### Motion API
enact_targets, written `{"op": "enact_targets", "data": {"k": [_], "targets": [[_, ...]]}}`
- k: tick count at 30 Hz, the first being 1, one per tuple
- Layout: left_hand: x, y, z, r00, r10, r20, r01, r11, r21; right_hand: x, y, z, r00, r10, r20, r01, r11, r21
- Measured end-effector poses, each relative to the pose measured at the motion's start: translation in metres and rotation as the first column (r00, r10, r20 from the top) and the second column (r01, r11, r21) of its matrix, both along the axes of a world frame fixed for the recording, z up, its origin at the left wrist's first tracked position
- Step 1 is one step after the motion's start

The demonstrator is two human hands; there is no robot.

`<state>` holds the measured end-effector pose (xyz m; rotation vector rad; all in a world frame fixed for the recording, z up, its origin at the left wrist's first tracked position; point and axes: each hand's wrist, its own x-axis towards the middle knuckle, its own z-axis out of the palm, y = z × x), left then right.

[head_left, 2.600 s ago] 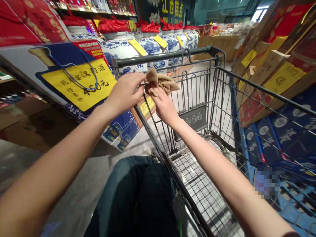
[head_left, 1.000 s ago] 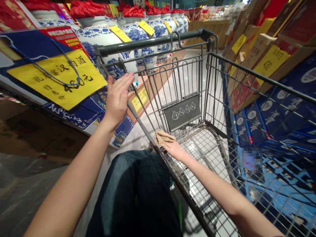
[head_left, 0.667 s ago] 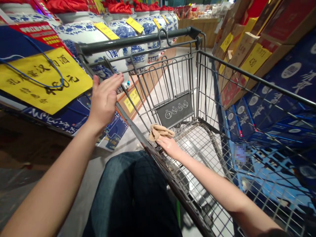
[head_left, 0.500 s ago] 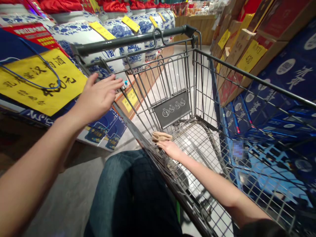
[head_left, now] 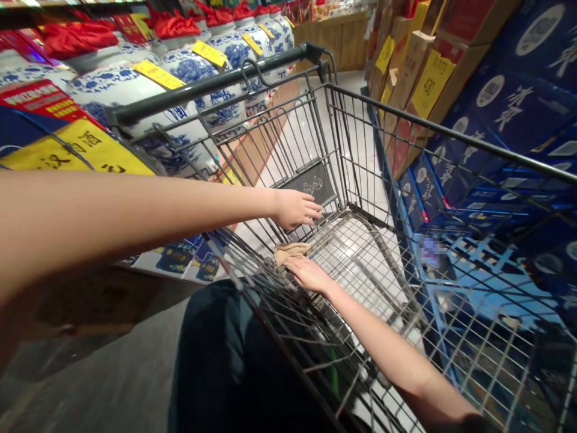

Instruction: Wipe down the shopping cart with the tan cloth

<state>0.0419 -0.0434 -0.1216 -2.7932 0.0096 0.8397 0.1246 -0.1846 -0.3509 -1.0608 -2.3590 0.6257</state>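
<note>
Shop aisle, wire shopping cart [head_left: 428, 125] standing in front of the person's knees [head_left: 210, 313]. The right hand [head_left: 308, 273] reaches down into the basket and grasps a folded tan cloth [head_left: 292, 251], fingers laid along its near edge. The cloth sits low in the basket, toward the handle end, close by the near wire side; whether it also touches the bottom grid cannot be told. Left arm stretched across the cart; the left hand [head_left: 296, 209] is released, fingers spread and slightly bent, no object seen in it. It hangs just above the cloth, in front of a dark panel [head_left: 325, 183] with white round symbols, partly covering it. Contact between that hand and the wires: cannot tell.

Beyond the handlebar [head_left: 207, 85], a row of blue-and-white jars [head_left: 192, 63] with red cloth tops [head_left: 175, 25] and yellow tags [head_left: 210, 53]. On the far side of the cart, stacked dark blue boxes [head_left: 491, 90] and brown cartons [head_left: 412, 57], one bearing a yellow card [head_left: 431, 84] marked 430.
</note>
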Motion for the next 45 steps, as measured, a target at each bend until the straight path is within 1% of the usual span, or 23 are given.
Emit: {"op": "enact_targets", "data": {"k": [1, 3, 5, 7, 9, 13, 16, 17, 19, 22, 24, 25, 27, 29, 31, 33, 35, 37, 38, 39, 41, 43, 45], "targets": [[-0.004, 0.010, -0.012, 0.999, -0.014, -0.029, 0.013, 0.999, -0.040, 0.002, 0.001, -0.001, 0.999, -0.043, -0.020, 0.043, 0.999, -0.008], [-0.017, 0.031, -0.029, 1.000, 0.029, -0.007, -0.030, 0.995, -0.094, 0.009, 0.006, -0.005, 0.982, -0.180, -0.059, 0.178, 0.983, -0.037], [-0.028, 0.046, -0.039, 0.997, 0.079, 0.019, -0.077, 0.993, -0.094, 0.015, 0.014, -0.008, 0.933, -0.349, -0.090, 0.343, 0.936, -0.081], [-0.036, 0.054, -0.044, 0.995, 0.098, 0.005, -0.097, 0.992, -0.083, 0.017, 0.019, -0.011, 0.886, -0.451, -0.107, 0.438, 0.890, -0.126], [-0.040, 0.057, -0.046, 0.995, 0.103, -0.008, -0.103, 0.991, -0.081, 0.011, 0.017, -0.013, 0.891, -0.438, -0.116, 0.419, 0.894, -0.157], [-0.044, 0.056, -0.048, 0.992, 0.126, -0.011, -0.126, 0.987, -0.104, -0.006, -0.004, -0.014, 0.950, -0.262, -0.170, 0.227, 0.953, -0.203], [-0.044, 0.053, -0.047, 0.990, 0.133, -0.052, -0.137, 0.988, -0.068, -0.001, -0.008, -0.014, 0.949, -0.197, -0.245, 0.141, 0.963, -0.228], [-0.043, 0.051, -0.046, 0.989, 0.136, -0.065, -0.139, 0.989, -0.053, 0.005, -0.002, -0.014, 0.941, -0.216, -0.260, 0.156, 0.960, -0.231], [-0.040, 0.049, -0.045, 0.985, 0.148, -0.085, -0.152, 0.988, -0.038, 0.019, 0.021, -0.014, 0.901, -0.330, -0.280, 0.268, 0.933, -0.240], [-0.036, 0.048, -0.045, 0.979, 0.178, -0.098, -0.184, 0.982, -0.046, 0.030, 0.063, -0.014, 0.776, -0.554, -0.302, 0.483, 0.829, -0.281], [-0.036, 0.049, -0.047, 0.980, 0.184, -0.077, -0.189, 0.980, -0.060, 0.023, 0.073, -0.016, 0.723, -0.619, -0.306, 0.545, 0.784, -0.298], [-0.036, 0.051, -0.049, 0.982, 0.180, -0.054, -0.184, 0.980, -0.077, 0.015, 0.070, -0.018, 0.728, -0.611, -0.311, 0.537, 0.790, -0.295], [-0.037, 0.054, -0.051, 0.985, 0.173, 0.007, -0.170, 0.977, -0.132, -0.003, 0.049, -0.025, 0.783, -0.529, -0.326, 0.461, 0.846, -0.267], [-0.039, 0.057, -0.054, 0.982, 0.182, 0.048, -0.170, 0.969, -0.180, -0.017, 0.022, -0.030, 0.869, -0.373, -0.325, 0.308, 0.922, -0.235], [-0.040, 0.059, -0.056, 0.979, 0.198, 0.056, -0.184, 0.963, -0.198, -0.017, 0.004, -0.032, 0.910, -0.266, -0.317, 0.203, 0.955, -0.218], [-0.041, 0.060, -0.058, 0.978, 0.198, 0.059, -0.183, 0.963, -0.198, -0.004, 0.009, -0.028, 0.916, -0.248, -0.315, 0.188, 0.960, -0.209], [-0.041, 0.061, -0.060, 0.981, 0.181, 0.071, -0.164, 0.966, -0.198, 0.016, 0.032, -0.019, 0.876, -0.364, -0.316, 0.304, 0.926, -0.225], [-0.041, 0.062, -0.061, 0.982, 0.171, 0.075, -0.154, 0.969, -0.194, 0.028, 0.057, -0.010, 0.732, -0.613, -0.298, 0.538, 0.788, -0.299], [-0.041, 0.062, -0.061, 0.982, 0.172, 0.073, -0.155, 0.969, -0.191, 0.028, 0.065, -0.007, 0.683, -0.672, -0.286, 0.589, 0.739, -0.327], [-0.041, 0.062, -0.061, 0.982, 0.174, 0.072, -0.158, 0.969, -0.190, 0.024, 0.068, -0.005, 0.664, -0.693, -0.282, 0.605, 0.719, -0.342], [-0.040, 0.061, -0.059, 0.982, 0.173, 0.073, -0.157, 0.970, -0.187, 0.006, 0.056, -0.007, 0.733, -0.607, -0.308, 0.520, 0.791, -0.322], [-0.039, 0.059, -0.056, 0.984, 0.167, 0.065, -0.154, 0.973, -0.173, -0.014, 0.031, -0.014, 0.838, -0.418, -0.350, 0.345, 0.904, -0.254], [-0.038, 0.056, -0.053, 0.984, 0.174, 0.032, -0.167, 0.974, -0.150, -0.024, 0.009, -0.019, 0.876, -0.321, -0.359, 0.250, 0.940, -0.230]]}}
